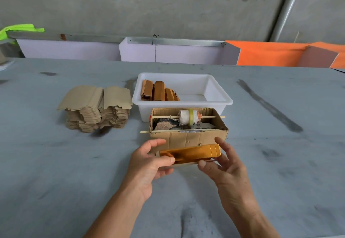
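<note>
Pinching the gold box (194, 152), left hand (149, 164) and right hand (224, 164) hide its possibly open underside.

Light: soft, even light is filling the scene, bright throughout.
Shadows: a faint dark patch is lying under the card stack (95, 108), on its near side.
Glare: the gold box (190, 152) is catching a warm sheen.
Focus: its edges are looking slightly soft.
Edges: the far edge of the table (56, 163) is curving with wide-angle distortion.
</note>
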`<state>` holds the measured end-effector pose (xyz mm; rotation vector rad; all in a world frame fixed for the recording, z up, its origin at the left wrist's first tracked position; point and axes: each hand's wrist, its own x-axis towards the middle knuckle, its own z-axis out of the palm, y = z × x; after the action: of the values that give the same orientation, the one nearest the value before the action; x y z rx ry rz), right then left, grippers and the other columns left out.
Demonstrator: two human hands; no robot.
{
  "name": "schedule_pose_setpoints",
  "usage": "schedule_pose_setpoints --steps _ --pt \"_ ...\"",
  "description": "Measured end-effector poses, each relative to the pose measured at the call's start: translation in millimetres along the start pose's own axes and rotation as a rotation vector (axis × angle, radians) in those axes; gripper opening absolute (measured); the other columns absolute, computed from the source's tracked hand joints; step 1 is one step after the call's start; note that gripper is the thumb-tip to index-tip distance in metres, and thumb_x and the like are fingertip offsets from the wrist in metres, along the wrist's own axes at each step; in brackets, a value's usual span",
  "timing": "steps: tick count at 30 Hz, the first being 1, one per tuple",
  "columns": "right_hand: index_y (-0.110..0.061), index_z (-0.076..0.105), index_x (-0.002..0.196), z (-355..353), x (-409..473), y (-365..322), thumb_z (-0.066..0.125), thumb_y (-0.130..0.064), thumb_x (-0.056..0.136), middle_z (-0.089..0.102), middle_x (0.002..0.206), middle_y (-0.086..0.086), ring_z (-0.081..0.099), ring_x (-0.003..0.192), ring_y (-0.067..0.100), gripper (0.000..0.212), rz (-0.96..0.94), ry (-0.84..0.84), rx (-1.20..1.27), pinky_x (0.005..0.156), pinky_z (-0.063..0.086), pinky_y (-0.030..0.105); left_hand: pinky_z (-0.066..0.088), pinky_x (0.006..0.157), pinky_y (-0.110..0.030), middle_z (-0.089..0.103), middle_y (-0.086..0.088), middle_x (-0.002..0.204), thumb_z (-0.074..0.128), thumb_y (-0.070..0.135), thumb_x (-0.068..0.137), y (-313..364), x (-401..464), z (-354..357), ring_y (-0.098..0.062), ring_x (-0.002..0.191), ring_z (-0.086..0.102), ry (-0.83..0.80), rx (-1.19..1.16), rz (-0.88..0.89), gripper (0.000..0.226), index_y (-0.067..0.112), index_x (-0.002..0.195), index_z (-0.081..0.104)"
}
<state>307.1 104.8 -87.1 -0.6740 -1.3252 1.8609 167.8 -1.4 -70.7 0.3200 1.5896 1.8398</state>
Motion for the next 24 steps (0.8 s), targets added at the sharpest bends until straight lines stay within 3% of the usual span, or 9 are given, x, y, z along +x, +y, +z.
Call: schedule_pose_setpoints --steps 2,6,10,16,24 --pt "-0.019 0.057 0.118 1.2 -0.6 0.6 0.075 -0.003 0.057 0.067 0.085 0.009 0.066 0.079 0.021 0.065 0.031 0.009 0.080 0.079 0.055 0.033 0.053 0.054 -0.028 0.070 -0.006 0.077 0.070 -0.012 0.069 2.9 0.3 1.3 -0.018 0.066 0.068 -0.018 0.039 -0.021 0.040 0.018 0.096 0.068" --pt "-0.001 0.064 0.089 8.1 -3.0 3.7 0.067 0.005 0.062 0.067 0.070 0.009 0.068 0.065 0.017 0.028 0.166 0.016 0.366 0.059 0.057 0.023 0.054 0.053 -0.028 0.073 -0.006 0.077 0.074 -0.004 0.071 5.3 -2.6 4.5 -0.018 0.059 0.068 -0.107 0.142 -0.017 0.024 0.011 0.090 0.071" --pt "-0.005 0.071 0.071 14.7 -7.5 4.5 0.071 -0.009 0.065 0.069 0.070 0.014 0.067 0.059 0.017 0.007 0.285 0.034 0.276 0.053 0.057 0.024 0.053 0.053 -0.022 0.072 -0.009 0.073 0.078 0.002 0.068 1.6 -2.3 8.5 -0.014 0.061 0.068 -0.152 0.214 0.017 0.017 0.012 0.081 0.073" --pt "-0.007 0.073 0.064 18.4 -6.5 1.0 0.072 -0.014 0.063 0.069 0.067 0.013 0.065 0.053 0.014 0.007 0.307 0.062 0.232 0.047 0.055 0.021 0.052 0.061 -0.021 0.071 -0.016 0.089 0.080 0.008 0.069 1.4 1.2 12.1 -0.019 0.076 0.067 -0.252 0.366 0.040 0.025 0.005 0.092 0.071" --pt "0.002 0.075 0.075 18.7 -5.7 2.7 0.065 0.001 0.064 0.072 0.080 0.016 0.071 0.067 0.019 0.014 0.357 -0.030 0.337 0.055 0.058 0.023 0.048 0.052 -0.019 0.067 -0.007 0.071 0.075 0.001 0.074 3.8 5.1 10.3 -0.012 0.062 0.060 -0.222 0.366 0.036 0.011 0.008 0.078 0.068"
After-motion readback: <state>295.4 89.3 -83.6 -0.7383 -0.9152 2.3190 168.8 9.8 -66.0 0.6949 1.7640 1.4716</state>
